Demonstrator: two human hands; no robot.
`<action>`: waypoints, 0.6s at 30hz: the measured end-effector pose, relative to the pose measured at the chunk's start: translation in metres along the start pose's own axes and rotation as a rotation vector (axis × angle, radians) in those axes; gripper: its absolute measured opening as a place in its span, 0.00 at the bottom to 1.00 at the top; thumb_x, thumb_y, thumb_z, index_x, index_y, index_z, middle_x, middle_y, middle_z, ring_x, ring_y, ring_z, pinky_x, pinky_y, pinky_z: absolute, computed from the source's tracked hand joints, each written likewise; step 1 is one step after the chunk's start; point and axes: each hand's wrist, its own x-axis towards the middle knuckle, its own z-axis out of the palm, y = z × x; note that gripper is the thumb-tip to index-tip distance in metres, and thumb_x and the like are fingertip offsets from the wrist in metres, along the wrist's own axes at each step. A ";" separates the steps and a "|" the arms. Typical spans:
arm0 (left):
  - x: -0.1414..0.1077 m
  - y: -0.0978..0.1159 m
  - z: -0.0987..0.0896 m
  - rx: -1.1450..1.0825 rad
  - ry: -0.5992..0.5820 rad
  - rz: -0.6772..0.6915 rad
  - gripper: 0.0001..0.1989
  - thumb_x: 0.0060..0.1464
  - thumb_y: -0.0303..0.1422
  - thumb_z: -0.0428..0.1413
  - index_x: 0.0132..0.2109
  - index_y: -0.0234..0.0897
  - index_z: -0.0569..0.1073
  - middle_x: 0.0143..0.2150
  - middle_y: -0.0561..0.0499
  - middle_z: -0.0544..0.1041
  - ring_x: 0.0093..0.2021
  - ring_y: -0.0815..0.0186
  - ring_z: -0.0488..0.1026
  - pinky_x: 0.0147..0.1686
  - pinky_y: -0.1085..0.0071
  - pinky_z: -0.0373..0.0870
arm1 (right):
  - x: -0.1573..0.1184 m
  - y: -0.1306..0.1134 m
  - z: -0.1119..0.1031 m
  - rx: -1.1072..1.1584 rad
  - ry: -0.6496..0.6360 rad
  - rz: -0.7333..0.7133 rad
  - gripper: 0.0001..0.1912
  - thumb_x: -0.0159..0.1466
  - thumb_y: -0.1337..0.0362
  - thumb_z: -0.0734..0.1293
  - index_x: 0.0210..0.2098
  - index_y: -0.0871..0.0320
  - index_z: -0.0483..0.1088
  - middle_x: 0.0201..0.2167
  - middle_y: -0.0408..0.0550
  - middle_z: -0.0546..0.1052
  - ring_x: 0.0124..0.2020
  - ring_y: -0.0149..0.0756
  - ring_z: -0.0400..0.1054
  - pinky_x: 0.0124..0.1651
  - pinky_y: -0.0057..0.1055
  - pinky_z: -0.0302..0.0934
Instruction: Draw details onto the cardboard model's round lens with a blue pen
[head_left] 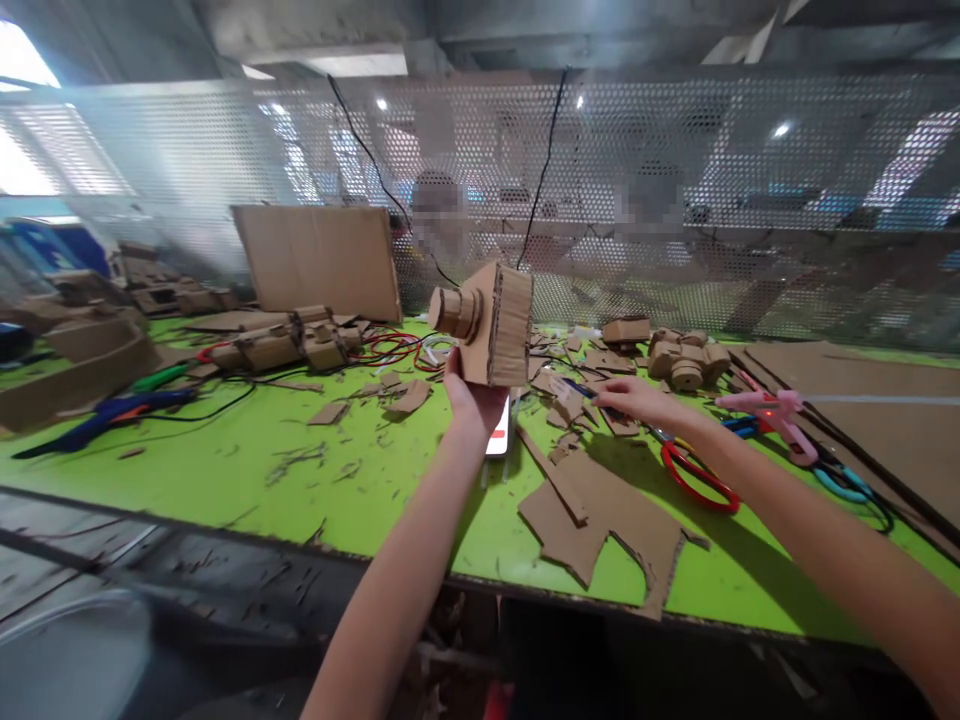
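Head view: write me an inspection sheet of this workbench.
Surface: green tabletop, littered with cardboard slivers.
Job's things: brown cardboard model with a round stub, held up by the left hand; right hand reaches into small cardboard scraps.
Clutter: flat cardboard offcut, red-handled scissors, pink glue gun, blue glue gun.
Hands: left shut on model; right open.
Cables: red wires; black cords overhead.
Surroundings: perforated metal screen.

You sit in a craft workshop: a green workbench [225,480] strewn with cardboard offcuts [600,520], glue guns [776,412], red scissors [694,475], perforated metal screen [750,180] behind.
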 end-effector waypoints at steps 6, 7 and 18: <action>0.000 -0.005 -0.001 0.043 -0.017 -0.018 0.18 0.63 0.42 0.49 0.50 0.37 0.76 0.29 0.52 0.80 0.27 0.65 0.77 0.27 0.71 0.73 | -0.047 0.022 -0.016 0.116 0.235 -0.021 0.20 0.49 0.47 0.71 0.25 0.55 0.63 0.17 0.36 0.66 0.19 0.28 0.59 0.23 0.27 0.52; -0.001 -0.006 -0.002 0.046 -0.028 -0.015 0.18 0.63 0.42 0.49 0.50 0.37 0.76 0.29 0.51 0.80 0.27 0.65 0.77 0.27 0.71 0.73 | -0.053 0.026 -0.020 0.138 0.265 -0.006 0.20 0.47 0.48 0.72 0.26 0.54 0.63 0.17 0.36 0.66 0.19 0.28 0.60 0.22 0.26 0.52; 0.008 -0.025 -0.009 0.311 -0.092 0.121 0.11 0.59 0.39 0.54 0.40 0.37 0.76 0.33 0.52 0.80 0.32 0.66 0.77 0.36 0.72 0.74 | -0.077 0.061 -0.023 0.503 0.604 -0.028 0.25 0.49 0.50 0.73 0.41 0.52 0.64 0.19 0.37 0.74 0.16 0.32 0.64 0.21 0.29 0.58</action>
